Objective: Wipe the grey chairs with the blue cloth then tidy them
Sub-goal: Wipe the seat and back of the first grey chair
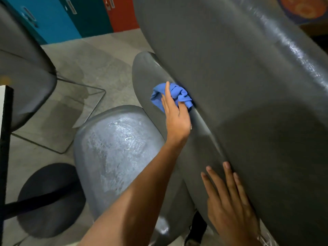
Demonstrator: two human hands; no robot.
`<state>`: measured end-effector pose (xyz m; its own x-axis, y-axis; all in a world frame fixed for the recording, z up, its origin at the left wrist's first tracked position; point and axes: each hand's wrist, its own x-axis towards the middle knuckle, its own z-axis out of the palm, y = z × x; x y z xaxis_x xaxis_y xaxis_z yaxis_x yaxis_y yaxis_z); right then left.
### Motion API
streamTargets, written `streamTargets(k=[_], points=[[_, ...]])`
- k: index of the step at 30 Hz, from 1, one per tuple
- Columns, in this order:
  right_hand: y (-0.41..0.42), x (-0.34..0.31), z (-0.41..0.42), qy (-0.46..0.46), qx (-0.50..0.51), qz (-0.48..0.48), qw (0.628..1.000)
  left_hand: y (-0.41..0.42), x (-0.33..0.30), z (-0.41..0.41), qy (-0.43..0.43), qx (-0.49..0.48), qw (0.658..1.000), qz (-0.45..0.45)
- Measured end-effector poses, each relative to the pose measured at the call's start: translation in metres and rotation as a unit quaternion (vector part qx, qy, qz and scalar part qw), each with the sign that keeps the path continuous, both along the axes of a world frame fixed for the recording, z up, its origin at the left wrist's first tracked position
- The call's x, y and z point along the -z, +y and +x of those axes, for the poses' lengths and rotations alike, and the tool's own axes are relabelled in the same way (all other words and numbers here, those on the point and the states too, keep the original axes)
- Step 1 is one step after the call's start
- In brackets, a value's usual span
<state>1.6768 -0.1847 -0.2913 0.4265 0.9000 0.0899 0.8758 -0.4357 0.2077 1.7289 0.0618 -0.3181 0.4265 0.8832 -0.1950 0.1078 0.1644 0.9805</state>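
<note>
A large grey chair (239, 71) fills the right half of the view, close up and tilted. My left hand (176, 115) reaches along its shell and holds the bunched blue cloth (179, 94) against it, one finger stretched over the cloth and the thumb pinching it. My right hand (230, 201) lies flat on the same chair's lower edge, fingers straight. Below my left arm sits a second grey chair seat (115, 150) with a shiny, streaked surface. A third grey chair (26, 82) stands at the left on thin metal legs.
Blue, teal and red lockers (74, 16) line the far wall across a concrete floor (99, 55). A black round base (51, 199) with a dark post and a white table edge (2, 107) stand at the left.
</note>
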Motion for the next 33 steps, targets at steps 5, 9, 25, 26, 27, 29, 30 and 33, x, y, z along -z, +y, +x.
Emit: streamTargets(k=[5, 9, 25, 26, 27, 29, 30, 33], points=[[0.0, -0.001, -0.001, 0.015, -0.006, 0.027, 1.0, -0.001, -0.003, -0.004, 0.008, 0.036, 0.999, -0.005], [0.0, 0.003, 0.0, 0.016, -0.003, 0.029, 0.999, 0.027, -0.017, 0.011, 0.022, -0.023, 0.999, 0.022], [0.003, 0.008, 0.001, 0.043, -0.018, 0.099, 0.994, 0.057, -0.013, 0.025, -0.003, -0.064, 0.996, 0.055], [0.002, 0.008, 0.0, 0.054, -0.018, 0.086, 0.995, 0.047, -0.012, 0.025, -0.004, -0.067, 0.997, 0.044], [0.001, 0.006, -0.001, 0.068, -0.014, 0.081, 0.994, 0.034, -0.01, 0.023, -0.002, -0.06, 0.998, 0.035], [0.005, 0.001, -0.004, 0.103, 0.001, 0.086, 0.991, 0.011, -0.003, 0.012, 0.01, -0.03, 0.999, 0.026], [0.007, -0.001, -0.007, 0.123, 0.004, 0.096, 0.988, 0.005, -0.001, 0.006, 0.015, -0.013, 0.999, 0.038], [0.02, -0.017, -0.013, 0.193, -0.019, 0.152, 0.969, 0.02, -0.007, 0.002, 0.004, 0.015, 0.997, 0.07]])
